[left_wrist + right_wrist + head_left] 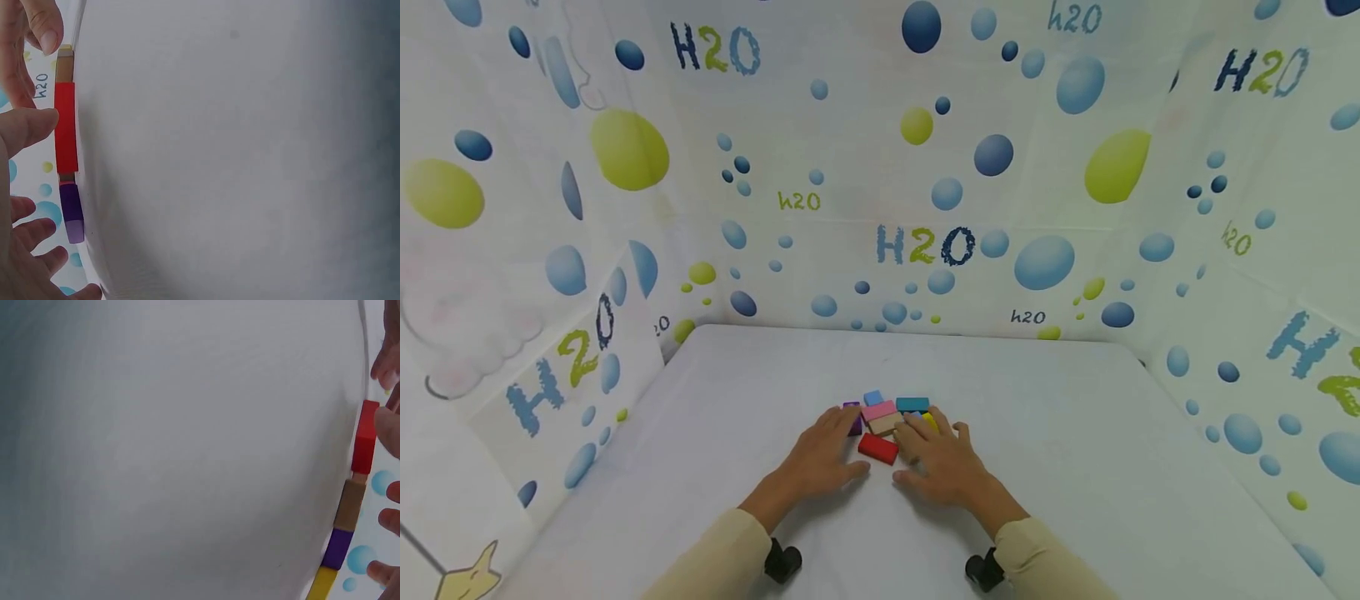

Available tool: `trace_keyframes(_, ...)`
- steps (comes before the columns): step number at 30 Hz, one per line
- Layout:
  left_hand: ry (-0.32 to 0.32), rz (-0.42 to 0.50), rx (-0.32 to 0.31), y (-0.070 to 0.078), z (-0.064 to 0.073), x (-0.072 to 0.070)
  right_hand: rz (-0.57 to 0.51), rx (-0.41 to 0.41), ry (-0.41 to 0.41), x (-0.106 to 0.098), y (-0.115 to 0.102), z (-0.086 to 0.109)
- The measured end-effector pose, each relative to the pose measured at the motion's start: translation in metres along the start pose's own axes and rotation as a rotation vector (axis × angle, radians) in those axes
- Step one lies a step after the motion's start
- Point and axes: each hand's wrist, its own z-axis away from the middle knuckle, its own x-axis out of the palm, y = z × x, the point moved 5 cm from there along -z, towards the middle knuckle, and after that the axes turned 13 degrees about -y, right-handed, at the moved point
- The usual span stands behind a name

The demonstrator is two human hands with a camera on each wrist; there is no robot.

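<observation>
A cluster of small coloured blocks lies on the white table, between my two hands. Nearest to me is a red block [877, 448], with a tan block [885, 424] and a pink block [879, 411] behind it. My left hand [823, 454] is at the left side, fingers extended by a purple block [855, 423]. On the right, my right hand [942, 458] has its fingers spread over the cluster's edge, partly covering a yellow block [930, 421]. Both thumbs point inward in front of the red block. Neither hand grips anything.
At the cluster's back are a teal block [913, 404] and a light blue block [874, 398]. White cloth covers the table [1075, 433]. A printed curtain [850, 150] with H2O lettering and coloured drops encloses its back and sides.
</observation>
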Motion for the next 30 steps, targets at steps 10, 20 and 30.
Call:
trace_keyframes(10,-0.009,-0.005,-0.023,-0.008,-0.005,0.000,0.058,-0.018,0.029,-0.001,-0.017,-0.014)
trace_keyframes(20,-0.023,-0.011,-0.025,-0.010,-0.004,-0.001,0.013,0.025,0.026,-0.001,-0.020,-0.017)
trace_keyframes(30,-0.032,-0.004,-0.001,-0.008,-0.001,-0.006,0.017,-0.007,0.064,-0.002,-0.028,-0.021)
